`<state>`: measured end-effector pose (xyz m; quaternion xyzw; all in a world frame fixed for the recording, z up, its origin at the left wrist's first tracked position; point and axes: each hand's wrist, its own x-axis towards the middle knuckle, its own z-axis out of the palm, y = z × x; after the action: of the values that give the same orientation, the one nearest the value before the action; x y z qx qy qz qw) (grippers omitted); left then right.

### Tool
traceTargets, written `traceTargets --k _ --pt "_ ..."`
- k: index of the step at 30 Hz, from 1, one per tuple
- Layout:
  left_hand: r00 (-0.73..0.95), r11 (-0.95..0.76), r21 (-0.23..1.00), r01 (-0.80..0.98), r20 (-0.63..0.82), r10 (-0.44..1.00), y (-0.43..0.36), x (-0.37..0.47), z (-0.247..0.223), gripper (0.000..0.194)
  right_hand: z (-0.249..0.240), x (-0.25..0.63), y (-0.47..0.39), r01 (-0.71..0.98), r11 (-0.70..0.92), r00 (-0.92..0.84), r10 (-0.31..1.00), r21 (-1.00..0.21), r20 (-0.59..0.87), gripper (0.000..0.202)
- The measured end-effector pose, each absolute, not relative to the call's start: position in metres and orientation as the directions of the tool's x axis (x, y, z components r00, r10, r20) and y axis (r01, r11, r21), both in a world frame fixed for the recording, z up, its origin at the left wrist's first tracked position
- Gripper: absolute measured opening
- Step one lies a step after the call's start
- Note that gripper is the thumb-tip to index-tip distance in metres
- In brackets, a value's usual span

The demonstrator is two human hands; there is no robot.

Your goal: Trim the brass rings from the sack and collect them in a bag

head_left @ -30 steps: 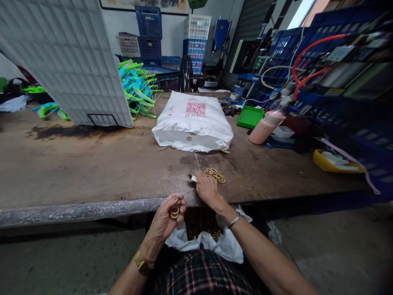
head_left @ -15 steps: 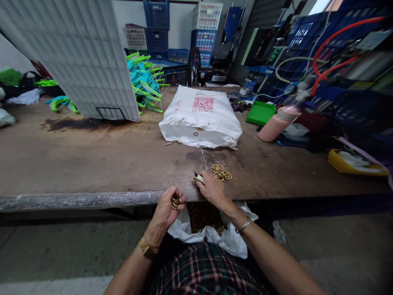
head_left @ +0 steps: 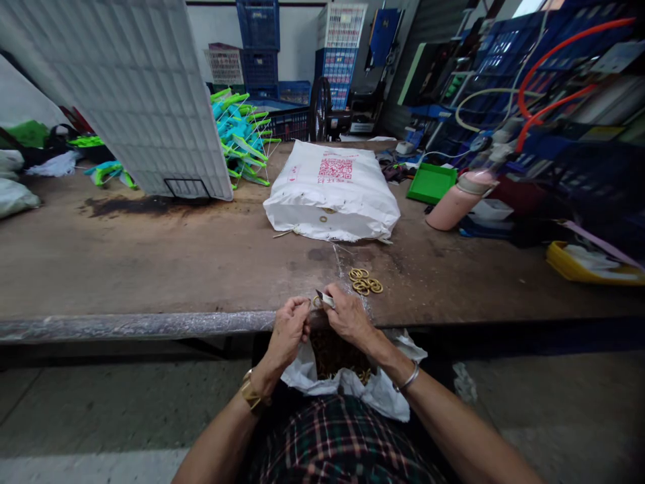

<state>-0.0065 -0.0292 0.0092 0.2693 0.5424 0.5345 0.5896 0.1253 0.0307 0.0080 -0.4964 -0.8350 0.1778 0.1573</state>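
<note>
My right hand (head_left: 347, 314) is closed around a small knife (head_left: 326, 300) with a pale handle and a short dark blade pointing left. A single brass-coloured ring (head_left: 316, 302) stands at the blade, between the two hands near the table's front edge. My left hand (head_left: 292, 326) is closed, its fingertips close to that ring; the rings it holds are now mostly hidden by the fingers. Just beyond my right hand lies a small pile of brass-coloured rings (head_left: 365, 282). Below the edge, an opened white sack (head_left: 385, 400) on my lap contains many more rings.
A full white woven sack (head_left: 332, 191) with red print lies on the wooden table (head_left: 151, 269). Behind are a grey ribbed panel (head_left: 166, 101) and green-blue plastic pieces (head_left: 242, 138). To the right stand a green tray (head_left: 431, 183), a pink bottle (head_left: 461, 202) and a yellow tray (head_left: 579, 269).
My left hand has moved up and right to the ring beside the knife, its fingers turning so the held rings are covered. My right hand with the knife has barely shifted.
</note>
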Motion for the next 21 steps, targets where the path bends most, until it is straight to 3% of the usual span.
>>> traceTargets --k 4,7,10,13,16,21 --pt "-0.17 0.262 0.933 -0.248 -0.308 0.936 -0.029 -0.001 0.01 0.037 0.012 0.123 0.021 0.656 0.441 -0.466 0.875 -0.612 0.131 0.014" --pt "-0.24 0.186 0.967 -0.176 -0.225 0.944 -0.029 0.001 0.012 0.032 0.017 0.121 0.02 0.517 0.333 -0.407 0.906 -0.789 0.116 0.016" --pt "-0.278 0.057 0.998 -0.025 -0.062 0.958 -0.031 0.003 0.016 0.023 0.02 0.121 0.02 0.394 0.156 -0.387 0.922 -0.906 -0.01 0.025" --pt "-0.264 -0.021 0.998 0.066 0.038 0.964 -0.033 0.007 0.019 0.02 0.018 0.122 0.021 0.33 0.0 -0.415 0.898 -0.944 -0.145 0.035" --pt "-0.231 0.052 0.999 0.012 -0.048 0.972 -0.033 0.009 0.02 0.022 0.015 0.124 0.022 0.307 -0.043 -0.397 0.902 -0.951 -0.169 0.034" --pt "-0.114 0.264 0.948 -0.178 -0.286 0.951 -0.033 0.012 0.017 0.034 0.017 0.128 0.023 0.332 0.017 -0.348 0.932 -0.943 -0.106 0.027"
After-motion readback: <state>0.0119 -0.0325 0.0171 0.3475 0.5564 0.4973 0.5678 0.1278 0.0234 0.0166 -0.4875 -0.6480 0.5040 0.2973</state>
